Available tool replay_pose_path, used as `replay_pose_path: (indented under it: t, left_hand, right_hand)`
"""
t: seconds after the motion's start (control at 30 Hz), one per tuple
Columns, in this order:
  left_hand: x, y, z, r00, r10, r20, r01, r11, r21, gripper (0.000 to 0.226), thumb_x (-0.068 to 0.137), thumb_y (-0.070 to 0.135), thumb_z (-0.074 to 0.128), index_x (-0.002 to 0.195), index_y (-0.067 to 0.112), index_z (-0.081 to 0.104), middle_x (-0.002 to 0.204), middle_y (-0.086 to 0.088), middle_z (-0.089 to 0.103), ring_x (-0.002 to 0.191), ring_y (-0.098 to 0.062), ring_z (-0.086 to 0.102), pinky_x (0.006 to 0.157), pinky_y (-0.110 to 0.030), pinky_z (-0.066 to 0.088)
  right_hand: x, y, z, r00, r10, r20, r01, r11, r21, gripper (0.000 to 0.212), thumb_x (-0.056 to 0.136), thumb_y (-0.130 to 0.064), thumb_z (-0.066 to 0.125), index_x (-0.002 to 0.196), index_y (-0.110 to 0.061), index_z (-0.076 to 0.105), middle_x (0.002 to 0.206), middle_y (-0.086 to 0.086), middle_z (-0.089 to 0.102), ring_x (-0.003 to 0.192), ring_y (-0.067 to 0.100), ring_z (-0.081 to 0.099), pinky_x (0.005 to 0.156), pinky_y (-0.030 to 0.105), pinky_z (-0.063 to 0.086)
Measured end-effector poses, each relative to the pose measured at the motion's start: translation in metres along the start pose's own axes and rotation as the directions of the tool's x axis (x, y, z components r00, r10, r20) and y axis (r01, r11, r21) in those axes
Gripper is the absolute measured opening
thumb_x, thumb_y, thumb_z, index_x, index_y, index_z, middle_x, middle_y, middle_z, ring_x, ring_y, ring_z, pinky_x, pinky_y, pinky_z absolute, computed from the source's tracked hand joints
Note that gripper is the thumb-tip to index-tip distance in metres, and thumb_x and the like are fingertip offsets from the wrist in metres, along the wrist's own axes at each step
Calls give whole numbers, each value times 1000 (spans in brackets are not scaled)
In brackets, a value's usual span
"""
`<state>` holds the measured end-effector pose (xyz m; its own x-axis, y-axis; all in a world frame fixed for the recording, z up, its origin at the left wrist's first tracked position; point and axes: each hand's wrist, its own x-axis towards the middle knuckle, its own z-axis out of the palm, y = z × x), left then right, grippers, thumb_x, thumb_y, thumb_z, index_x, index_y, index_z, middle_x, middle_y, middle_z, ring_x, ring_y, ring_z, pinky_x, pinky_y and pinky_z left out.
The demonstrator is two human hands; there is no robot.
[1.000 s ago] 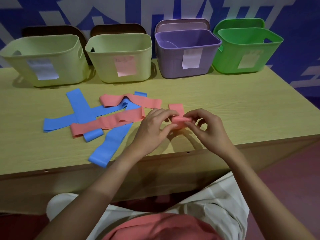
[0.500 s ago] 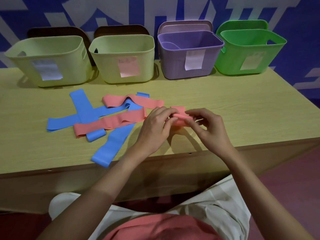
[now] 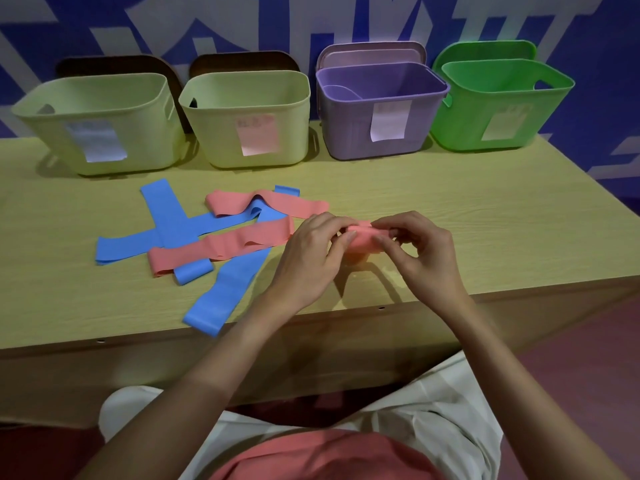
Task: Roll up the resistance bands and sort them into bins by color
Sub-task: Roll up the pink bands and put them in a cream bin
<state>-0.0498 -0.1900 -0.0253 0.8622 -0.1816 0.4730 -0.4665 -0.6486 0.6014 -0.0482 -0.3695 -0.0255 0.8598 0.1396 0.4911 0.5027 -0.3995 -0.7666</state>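
I see the pink roll (image 3: 360, 241) pinched between both hands just above the table (image 3: 485, 216), near its front edge: my left hand (image 3: 308, 258) curls round its left end, my right hand (image 3: 420, 252) grips its right end. Loose pink and blue bands (image 3: 221, 247) lie just left.

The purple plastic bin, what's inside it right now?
Inside the purple plastic bin only its bare far wall and a curved moulded shape at the left show. No rolled band is visible, but the front wall hides the floor, so the bottom cannot be checked.
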Motion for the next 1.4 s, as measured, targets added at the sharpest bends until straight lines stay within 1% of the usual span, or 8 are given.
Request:
replay_pose_path:
  t: [0.1, 0.4, 0.6, 0.73, 0.9, 1.07, 1.27, 1.4]
  left_hand:
    - [-2, 6, -3, 999, 5, -32, -7, 999, -39, 27, 94, 24, 58, 117, 12, 65, 96, 3, 61, 81, -3, 46, 75, -12, 37]
    - [3, 2, -3, 997, 37, -61, -41, 996, -81, 16, 95, 16, 60, 106, 9, 69, 95, -2, 65, 88, -15, 58, 77, -33, 49]
    - [5, 8, -2, 994, -50, -94, 35, 987, -159, 17, 95, 16, 58, 104, 9, 71, 96, 0, 69, 91, -11, 61, 80, -28, 50]
    - [6, 10, -3, 994, -76, -84, 58, 979, -194, 16, 95, 15, 59, 102, 9, 72, 95, 2, 70, 88, -8, 61, 79, -25, 49]
    - [6, 4, -3, 996, -4, -84, -6, 993, -116, 19, 94, 22, 58, 99, 9, 72, 91, 2, 67, 83, -11, 57, 74, -32, 48]
    - [8, 2, -10, 995, 94, -39, -98, 989, -114, 22, 90, 22, 66, 109, 12, 69, 98, 4, 65, 84, -9, 54, 70, -26, 47]
    - [7, 1, -11, 994, 104, -35, -106, 992, -72, 22, 91, 20, 62, 109, 9, 69, 97, 0, 65, 86, -10, 50, 76, -26, 44]
    - [7, 3, -12, 994, 108, -14, -109, 994, -32, 29, 94, 26, 52, 110, 7, 68, 100, -4, 64, 96, -16, 53, 82, -29, 43]
  right_hand:
    - [0, -1, 0, 1000, 24, -7, -23, 999, 31, 11, 87, -9, 70, 97, -15, 71, 90, 0, 67, 82, 11, 61, 72, 23, 49]
    - [0, -5, 0, 1000, 15, -8, -15, 998, 54, 8, 89, -13, 68, 97, -13, 71, 88, 2, 69, 82, 18, 65, 73, 40, 55]
    - [0, -4, 0, 996, -87, -3, 87, 996, 18, 20, 85, -11, 72, 105, -9, 68, 95, 1, 66, 84, 14, 63, 72, 33, 54]
    - [1, -2, 0, 995, -91, -42, 93, 995, 39, 20, 85, -7, 71, 105, -10, 68, 96, 4, 66, 83, 19, 63, 71, 38, 53]
    - [2, -2, 1, 998, -19, -54, 23, 997, 77, 17, 85, -8, 71, 101, -14, 70, 93, 4, 68, 82, 19, 63, 71, 42, 52]
    - [2, -1, 0, 999, 10, -42, -7, 997, 80, 17, 86, -12, 70, 103, -12, 71, 93, 5, 68, 83, 21, 63, 72, 42, 54]
    - [2, -5, 2, 998, 44, -45, -38, 991, 129, 16, 88, -13, 69, 105, -12, 71, 93, 4, 69, 83, 18, 63, 73, 39, 55]
    - [4, -8, 3, 999, -10, -40, 15, 992, 122, 24, 86, -12, 72, 109, -8, 68, 101, 5, 68, 90, 16, 65, 74, 33, 56]
